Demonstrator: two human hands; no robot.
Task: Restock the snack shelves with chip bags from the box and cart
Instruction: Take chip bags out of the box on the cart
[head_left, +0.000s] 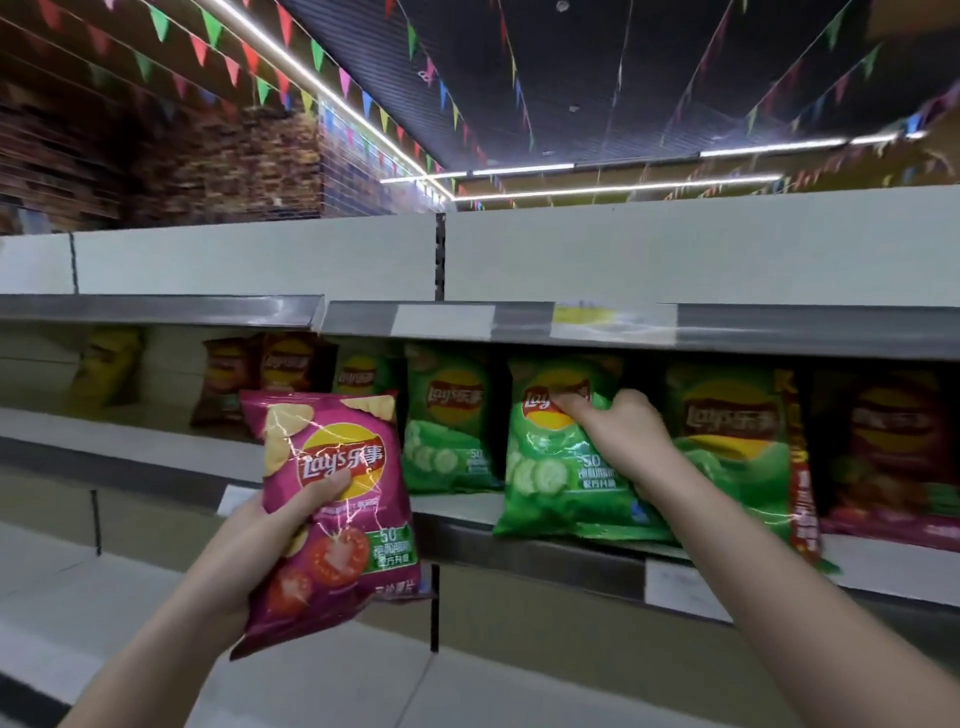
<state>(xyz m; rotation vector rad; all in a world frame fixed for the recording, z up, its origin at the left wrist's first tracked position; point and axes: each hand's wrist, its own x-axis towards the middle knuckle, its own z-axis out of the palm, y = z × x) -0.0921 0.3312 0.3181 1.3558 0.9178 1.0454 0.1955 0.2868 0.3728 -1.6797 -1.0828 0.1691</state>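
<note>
My left hand (270, 535) grips a pink tomato chip bag (332, 499) upright in front of the middle shelf, thumb across its front. My right hand (618, 426) pinches the upper part of a green cucumber chip bag (561, 478) that stands at the front edge of the middle shelf (457, 506), leaning slightly. More green bags (447, 421) stand to its left and a larger green bag (737, 441) to its right. The box and the cart are out of view.
Brown bags (228, 374) and a yellow bag (106, 371) stand further left on the same shelf, red bags (893, 447) at the right. The top shelf (519, 317) above holds nothing visible. A lower shelf (519, 686) runs below my arms.
</note>
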